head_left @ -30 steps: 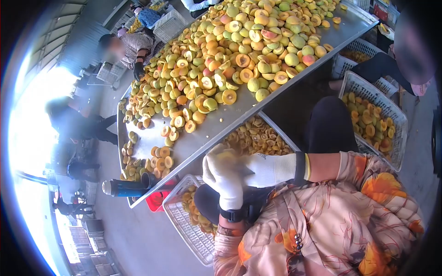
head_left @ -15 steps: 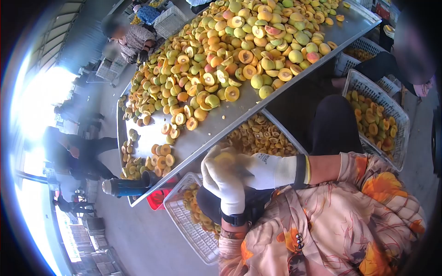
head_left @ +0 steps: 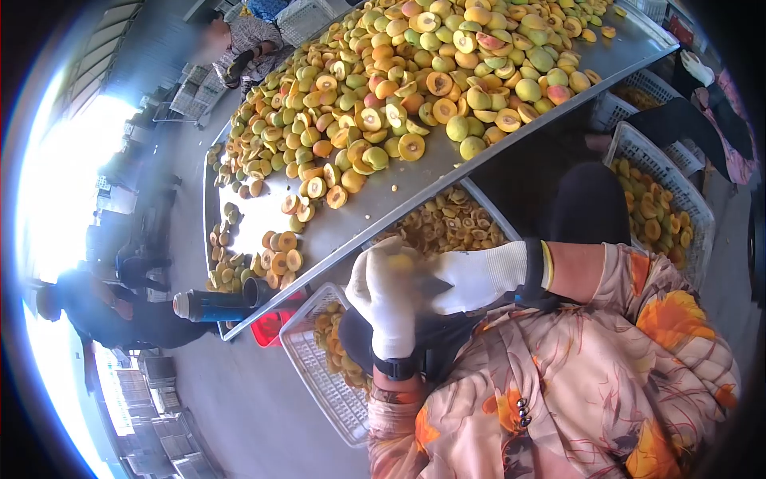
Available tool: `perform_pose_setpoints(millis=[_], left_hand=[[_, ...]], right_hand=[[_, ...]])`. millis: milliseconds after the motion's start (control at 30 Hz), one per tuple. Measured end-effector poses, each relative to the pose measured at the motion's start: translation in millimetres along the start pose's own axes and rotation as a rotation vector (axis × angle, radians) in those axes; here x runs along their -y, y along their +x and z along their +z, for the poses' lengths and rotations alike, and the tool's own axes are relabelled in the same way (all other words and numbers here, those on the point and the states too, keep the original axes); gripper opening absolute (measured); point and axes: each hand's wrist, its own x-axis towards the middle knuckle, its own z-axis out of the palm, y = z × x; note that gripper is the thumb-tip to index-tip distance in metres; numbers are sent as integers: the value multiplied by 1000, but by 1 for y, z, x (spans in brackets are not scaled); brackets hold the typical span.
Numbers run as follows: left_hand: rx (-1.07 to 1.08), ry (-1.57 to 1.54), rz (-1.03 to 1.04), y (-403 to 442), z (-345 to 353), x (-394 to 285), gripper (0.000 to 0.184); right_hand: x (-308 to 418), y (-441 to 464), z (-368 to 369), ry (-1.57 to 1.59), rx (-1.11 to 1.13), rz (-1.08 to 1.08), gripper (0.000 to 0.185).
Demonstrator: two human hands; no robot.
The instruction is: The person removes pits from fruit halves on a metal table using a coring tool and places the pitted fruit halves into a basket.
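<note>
My left hand point(head_left: 381, 299), in a white glove with a dark watch at the wrist, is curled around a yellow piece of peach point(head_left: 401, 262), mostly hidden and blurred. Pressed against it from the right is my right hand point(head_left: 471, 281), also gloved in white. Its blurred fingers are closed, and what they hold, if anything, does not show. Both hands meet above my lap, beside the edge of a metal table point(head_left: 383, 199). A big heap of halved peaches point(head_left: 359, 120) covers much of that table. Small brownish pieces point(head_left: 451, 227) fill a container just beyond my hands.
White crates with peaches stand at the lower left point(head_left: 311, 391) and right point(head_left: 648, 144). A blue bottle point(head_left: 211, 306) lies at the table's corner near a red container point(head_left: 270, 329). Other people point(head_left: 247, 48) are at the back, on the left and at the right edge.
My hands stay together on the peach piece, with the fingers blurred by motion. The view has shifted slightly. A person at the left is now bent lower.
</note>
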Motion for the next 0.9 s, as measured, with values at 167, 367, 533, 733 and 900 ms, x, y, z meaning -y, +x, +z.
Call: perform_pose_setpoints(millis=[167,367,533,733,900], left_hand=[[-86,-98,-65,3,9,-9,37],[-9,29,18,4,1,7,48],[-130,-155,-65,8,8,7,50],[-20,63,154,9,1,10,50],[91,-50,126,20,-4,1,45]], right_hand=[[5,5,-12,155,160,356,21],[-1,2,-17,15,111,224,26],[-7,9,-9,92,78,184,27],[-2,8,-13,32,127,229,27],[-8,11,1,107,-13,92,25]])
